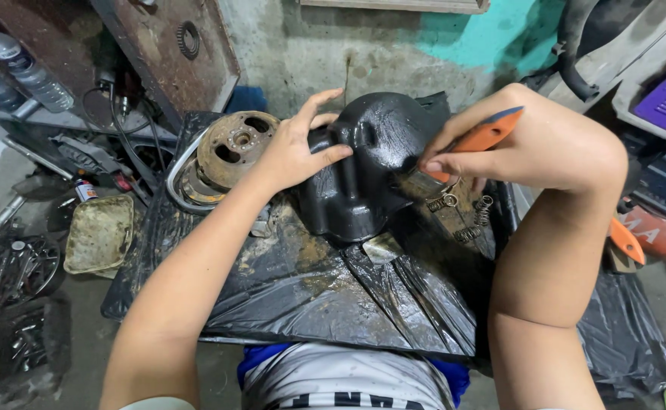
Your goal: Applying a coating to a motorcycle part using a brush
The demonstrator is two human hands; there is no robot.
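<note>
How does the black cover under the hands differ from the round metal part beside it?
The black cover is glossy, wet-looking and domed; the round rusty part is dull brown, flat and holed. The left hand steadies the cover while the right hand brushes it; the rusty part lies untouched. Both sit on black plastic sheet.

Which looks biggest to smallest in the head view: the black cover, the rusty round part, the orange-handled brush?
1. Black cover, steadied by the left hand.
2. Rusty round part.
3. Orange-handled brush in the right hand; partly hidden, so unsure.

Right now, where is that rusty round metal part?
In the head view the rusty round part lies on the black plastic sheet, left of centre, just beyond the left hand that steadies the black cover.
</note>
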